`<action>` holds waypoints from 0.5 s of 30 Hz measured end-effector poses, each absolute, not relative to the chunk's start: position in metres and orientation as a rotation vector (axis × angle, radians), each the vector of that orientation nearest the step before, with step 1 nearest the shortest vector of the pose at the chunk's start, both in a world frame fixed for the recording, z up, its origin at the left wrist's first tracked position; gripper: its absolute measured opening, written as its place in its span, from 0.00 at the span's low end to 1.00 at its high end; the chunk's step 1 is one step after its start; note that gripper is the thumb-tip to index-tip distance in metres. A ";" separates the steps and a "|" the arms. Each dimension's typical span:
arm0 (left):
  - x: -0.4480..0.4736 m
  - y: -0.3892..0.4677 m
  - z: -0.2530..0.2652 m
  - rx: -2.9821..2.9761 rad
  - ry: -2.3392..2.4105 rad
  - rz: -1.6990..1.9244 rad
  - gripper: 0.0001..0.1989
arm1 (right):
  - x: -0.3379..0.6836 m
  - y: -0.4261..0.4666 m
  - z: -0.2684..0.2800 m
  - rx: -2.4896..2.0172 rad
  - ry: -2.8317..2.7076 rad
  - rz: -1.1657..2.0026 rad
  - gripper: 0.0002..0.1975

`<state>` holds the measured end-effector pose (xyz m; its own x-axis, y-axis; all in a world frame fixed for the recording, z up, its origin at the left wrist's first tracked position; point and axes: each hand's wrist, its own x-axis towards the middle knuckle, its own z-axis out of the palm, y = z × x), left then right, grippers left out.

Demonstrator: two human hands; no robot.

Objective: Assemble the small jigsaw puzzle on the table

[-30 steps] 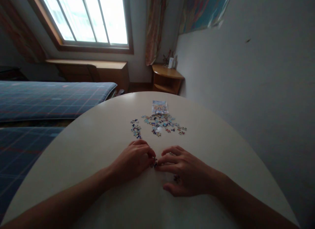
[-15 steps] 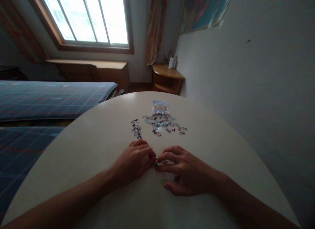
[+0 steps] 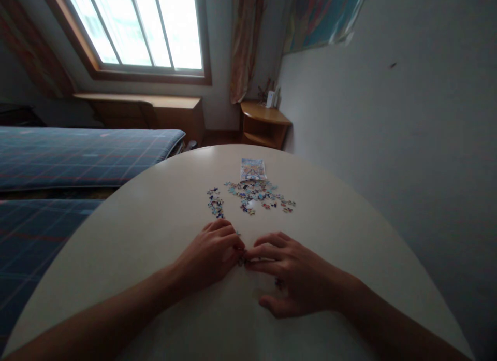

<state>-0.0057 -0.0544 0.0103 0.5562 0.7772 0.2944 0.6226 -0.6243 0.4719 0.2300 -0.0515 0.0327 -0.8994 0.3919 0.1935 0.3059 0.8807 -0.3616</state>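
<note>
My left hand [image 3: 212,251] rests on the white round table [image 3: 163,211], its fingers curled and its thumb and index finger closed on a small jigsaw puzzle piece [image 3: 240,261]. Opposite it, my right hand [image 3: 293,273] is open and palm down, thumb spread away and fingertips touching beside that piece. Another puzzle piece [image 3: 278,283] shows partly under the right palm. The fingers hide part of what lies between the hands. Beyond them lie a column of loose puzzle pieces [image 3: 216,203] and a wider scatter of pieces [image 3: 260,192].
A small printed picture sheet [image 3: 252,169] lies behind the scattered pieces. The table's curved edge is near a white wall [image 3: 419,143] on the right. Mattresses with plaid covers [image 3: 77,154] are at the left, and a corner shelf [image 3: 264,115] stands behind.
My right index and middle fingers have drawn together and moved slightly left toward my left fingertips. My right thumb has shifted a little nearer to me. My left hand has barely moved.
</note>
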 end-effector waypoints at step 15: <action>-0.024 -0.049 0.022 2.722 0.982 0.575 0.05 | 0.228 -0.056 0.034 -0.585 -2.786 0.463 0.27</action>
